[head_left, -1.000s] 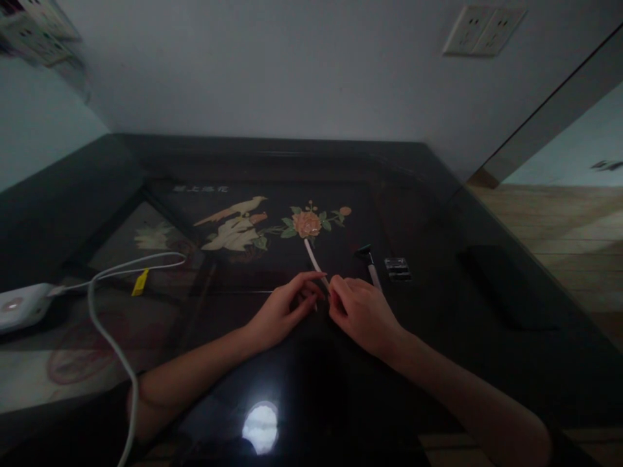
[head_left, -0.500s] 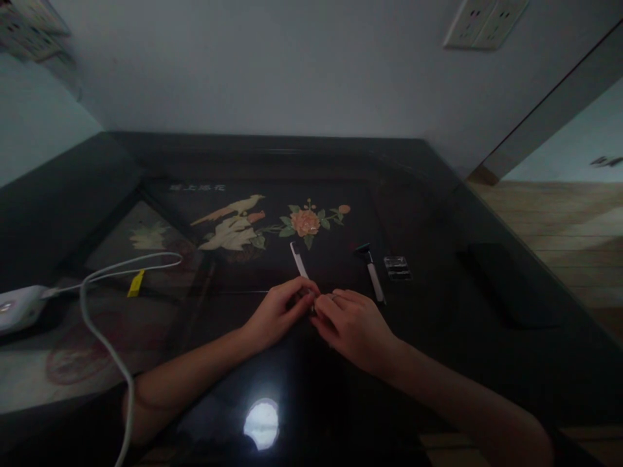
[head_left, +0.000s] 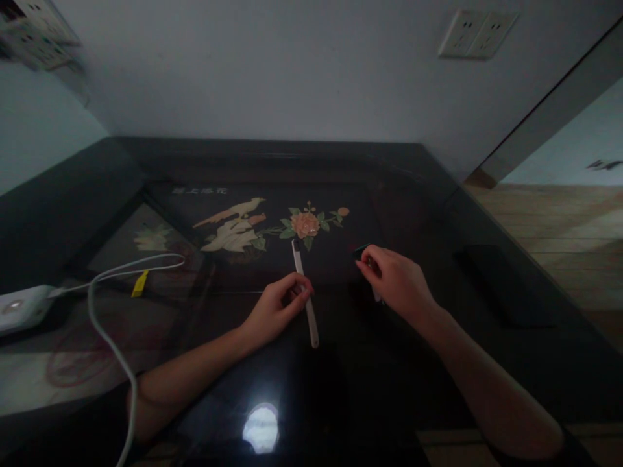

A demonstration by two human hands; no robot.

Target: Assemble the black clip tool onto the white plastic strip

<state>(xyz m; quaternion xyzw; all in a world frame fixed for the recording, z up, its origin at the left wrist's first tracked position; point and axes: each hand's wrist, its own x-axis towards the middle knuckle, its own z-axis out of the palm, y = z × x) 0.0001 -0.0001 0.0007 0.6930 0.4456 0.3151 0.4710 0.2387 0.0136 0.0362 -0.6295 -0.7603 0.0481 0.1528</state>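
My left hand [head_left: 282, 301] pinches a slim white stick [head_left: 310, 321] with a dark patch at its far end, at about its middle. The stick slants across the dark tabletop, its rounded near end pointing toward me. To the right, my right hand [head_left: 396, 279] is closed over a small razor [head_left: 377, 296] with a dark head and pale handle. Its thumb and fingers meet at the razor's neck, just below the head. Most of the handle is hidden under the hand.
A glossy dark table [head_left: 379, 389] carries an inlaid bird and flower picture [head_left: 305, 225]. At the left lie a white device [head_left: 24, 308] and a white cable [head_left: 109, 344] with a yellow tag [head_left: 140, 283]. A flat black object [head_left: 506, 285] lies at the right.
My right hand has left the white stick and moved right onto the razor. My left hand keeps the stick, whose near end now shows. The small clear case is now covered by my right hand.
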